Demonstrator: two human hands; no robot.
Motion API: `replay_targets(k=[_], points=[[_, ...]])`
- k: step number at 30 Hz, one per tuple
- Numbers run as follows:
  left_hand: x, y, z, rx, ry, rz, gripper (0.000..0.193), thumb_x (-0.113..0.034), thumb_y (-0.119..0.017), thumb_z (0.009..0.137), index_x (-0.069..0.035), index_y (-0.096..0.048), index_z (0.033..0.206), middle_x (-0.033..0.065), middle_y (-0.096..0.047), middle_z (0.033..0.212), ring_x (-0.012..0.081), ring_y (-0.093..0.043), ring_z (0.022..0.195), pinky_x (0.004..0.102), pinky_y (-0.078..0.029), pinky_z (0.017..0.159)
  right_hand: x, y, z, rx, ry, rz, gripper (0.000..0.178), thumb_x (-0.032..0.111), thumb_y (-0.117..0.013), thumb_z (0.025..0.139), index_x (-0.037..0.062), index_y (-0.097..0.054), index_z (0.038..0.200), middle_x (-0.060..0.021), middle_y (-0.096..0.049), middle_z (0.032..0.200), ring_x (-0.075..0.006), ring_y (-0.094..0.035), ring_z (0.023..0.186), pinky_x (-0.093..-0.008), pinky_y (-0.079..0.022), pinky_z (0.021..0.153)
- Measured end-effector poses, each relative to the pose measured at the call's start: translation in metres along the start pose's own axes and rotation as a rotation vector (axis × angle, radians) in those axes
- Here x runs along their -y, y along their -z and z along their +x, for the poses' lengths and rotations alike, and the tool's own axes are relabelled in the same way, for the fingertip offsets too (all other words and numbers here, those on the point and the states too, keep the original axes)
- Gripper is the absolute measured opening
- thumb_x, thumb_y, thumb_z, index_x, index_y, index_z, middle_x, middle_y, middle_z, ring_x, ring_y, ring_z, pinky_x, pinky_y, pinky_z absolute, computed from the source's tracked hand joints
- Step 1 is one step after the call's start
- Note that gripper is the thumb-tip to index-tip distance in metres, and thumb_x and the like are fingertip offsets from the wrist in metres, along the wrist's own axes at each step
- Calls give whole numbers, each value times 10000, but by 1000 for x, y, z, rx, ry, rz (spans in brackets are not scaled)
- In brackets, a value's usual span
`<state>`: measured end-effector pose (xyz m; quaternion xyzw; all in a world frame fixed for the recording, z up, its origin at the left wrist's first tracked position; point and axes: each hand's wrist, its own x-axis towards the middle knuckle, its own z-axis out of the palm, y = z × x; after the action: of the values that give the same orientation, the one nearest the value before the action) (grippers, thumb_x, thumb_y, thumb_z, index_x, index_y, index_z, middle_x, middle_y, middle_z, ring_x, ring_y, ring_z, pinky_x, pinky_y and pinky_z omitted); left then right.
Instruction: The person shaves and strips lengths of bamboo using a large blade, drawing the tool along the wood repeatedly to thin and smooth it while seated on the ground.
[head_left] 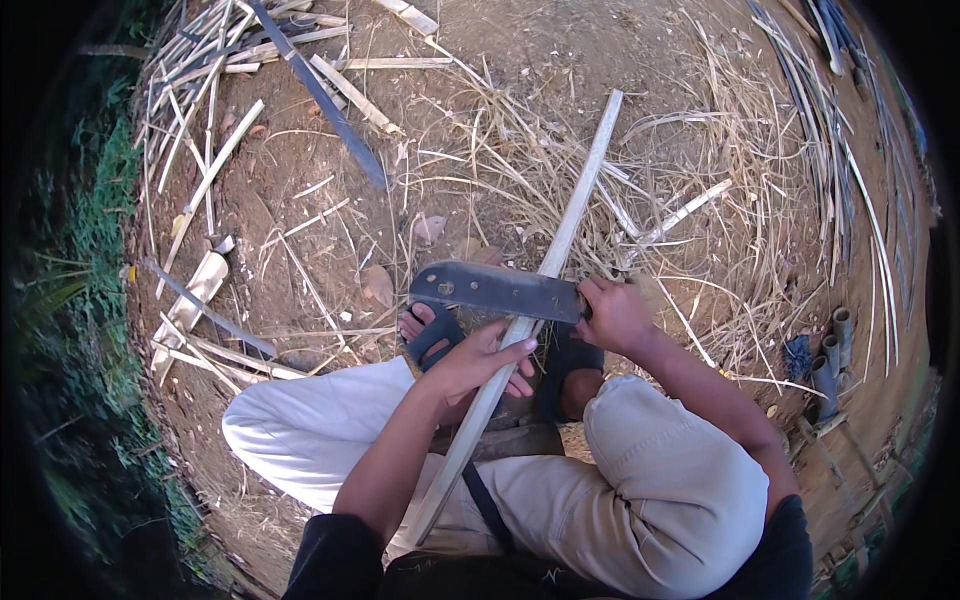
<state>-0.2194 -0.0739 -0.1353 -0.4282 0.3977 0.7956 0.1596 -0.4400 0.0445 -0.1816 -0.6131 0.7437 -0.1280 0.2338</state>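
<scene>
A long pale bamboo strip (585, 185) runs slantwise from my lap up toward the far right. My left hand (472, 362) is closed around it just on the near side of the blade, thumb along the top. In my right hand (617, 315) is the handle of a machete (490, 289), mostly hidden by the fingers. Its broad dark blade has several holes and points left, lying crosswise over the strip above my feet. Whether the edge bites into the bamboo cannot be made out.
A second long dark blade (335, 115) lies at the far left, near split bamboo pieces (210, 185). Another narrow blade (205, 308) rests on bamboo at left. Thin shavings (740, 150) cover the ground ahead. Several short grey tubes (825, 380) stand at right.
</scene>
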Motion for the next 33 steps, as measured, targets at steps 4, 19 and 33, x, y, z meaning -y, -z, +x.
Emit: replay_targets(k=[4, 19, 33], points=[[46, 8, -2, 214, 166, -397, 505, -437, -470, 1022, 5, -461, 1264, 212, -647, 1008, 330, -712, 816, 382, -611, 634, -3, 0, -6, 15, -1, -18, 364, 205, -760, 671, 56, -557, 934, -142, -647, 821, -345, -670, 762, -438, -528, 685], [6, -20, -43, -84, 177, -144, 404, -415, -473, 1035, -110, -417, 776, -33, -326, 554, 75, -298, 363, 258, -235, 347, -33, 26, -7, -32, -86, -194, 294, 207, -747, 630, 83, -588, 844, -127, -635, 740, -302, -645, 656, -432, -489, 632], [13, -13, -50, -14, 208, -245, 338, -364, -500, 1032, -93, -465, 831, -44, -325, 537, 80, -298, 359, 259, -229, 341, 1, 34, 3, 172, -202, -131, 363, 357, -706, 773, 56, -615, 956, -164, -706, 848, -317, -710, 769, -446, -562, 677]])
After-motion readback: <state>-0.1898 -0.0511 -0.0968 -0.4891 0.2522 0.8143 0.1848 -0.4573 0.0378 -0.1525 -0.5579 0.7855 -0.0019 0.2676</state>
